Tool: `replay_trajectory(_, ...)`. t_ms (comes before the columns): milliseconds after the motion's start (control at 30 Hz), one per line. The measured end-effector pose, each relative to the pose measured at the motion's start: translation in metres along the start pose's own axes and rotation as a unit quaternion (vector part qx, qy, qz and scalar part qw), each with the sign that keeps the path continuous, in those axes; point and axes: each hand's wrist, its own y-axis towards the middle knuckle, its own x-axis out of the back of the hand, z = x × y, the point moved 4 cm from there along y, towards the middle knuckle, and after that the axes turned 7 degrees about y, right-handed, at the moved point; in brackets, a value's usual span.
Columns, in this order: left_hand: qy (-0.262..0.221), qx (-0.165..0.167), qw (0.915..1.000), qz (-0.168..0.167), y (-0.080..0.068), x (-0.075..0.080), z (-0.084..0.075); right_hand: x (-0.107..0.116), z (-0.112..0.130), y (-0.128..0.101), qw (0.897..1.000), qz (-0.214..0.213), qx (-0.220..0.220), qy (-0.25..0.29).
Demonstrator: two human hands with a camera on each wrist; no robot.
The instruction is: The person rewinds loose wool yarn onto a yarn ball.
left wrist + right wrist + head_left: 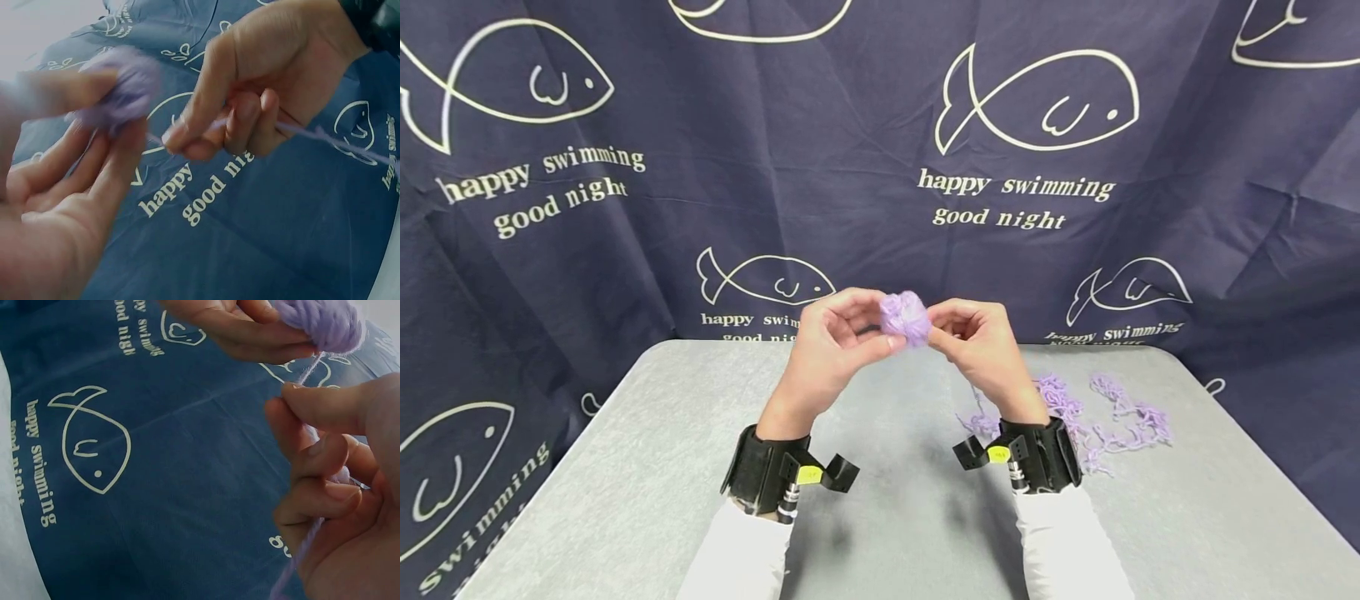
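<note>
Navy fish-print backdrop cloth point(625, 233) hangs behind a grey felt-like table point(880, 500). In the head view we see both hands raised above the table's far half, meeting on a small lilac yarn ball point(905, 317). The left hand point(831, 346) has thumb and fingers curled around the ball; the right hand point(973, 342) pinches at its edge. A loose tangle of yarn point(1097, 417), kinked and crinkly, lies on the table to the right, well apart from the ball. We judge winding is partway: a small ball is formed, but plenty of slack is left to take up.

From the left wrist view, the ball point(122, 87) is blurred, soft and fuzzy, held at the left fingertips point(119, 156). The right hand point(262, 94) is closed on a thin yarn strand point(337, 142) trailing off right, taut-looking.

From the right wrist view, the ball point(325, 322) shows plied, woolly strands wrapped round, gripped by the left hand point(244, 328). The strand point(306, 550) drops from the ball through the right hand's curled fingers point(312, 456); it probably runs between thumb and forefinger, though the exact pinch point is hidden.
</note>
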Motion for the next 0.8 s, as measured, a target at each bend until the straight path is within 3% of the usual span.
replay_trajectory(200,-0.008,0.025,0.9924,-0.121,0.002,0.006,0.001,-0.013,0.0,-0.001,0.998,0.058,-0.005,-0.022)
replay_trajectory(400,0.046,0.022,0.9829,-0.177,0.0,0.011,0.002,-0.019,0.003,-0.003,0.995,0.088,-0.002,-0.039)
replay_trajectory(500,0.119,0.007,0.9764,-0.18,0.0,0.012,0.002,-0.021,0.005,-0.004,0.995,0.094,-0.004,-0.04)
replay_trajectory(600,0.207,-0.011,0.9644,-0.164,-0.001,0.013,0.003,-0.021,0.007,-0.004,0.995,0.095,0.003,-0.034)
replay_trajectory(700,0.28,-0.017,0.9503,-0.135,0.0,0.013,0.004,-0.019,0.009,-0.004,0.996,0.085,0.023,-0.027)
replay_trajectory(800,0.314,-0.007,0.9445,-0.096,0.0,0.012,0.006,-0.015,0.012,-0.003,0.997,0.06,0.046,-0.017)
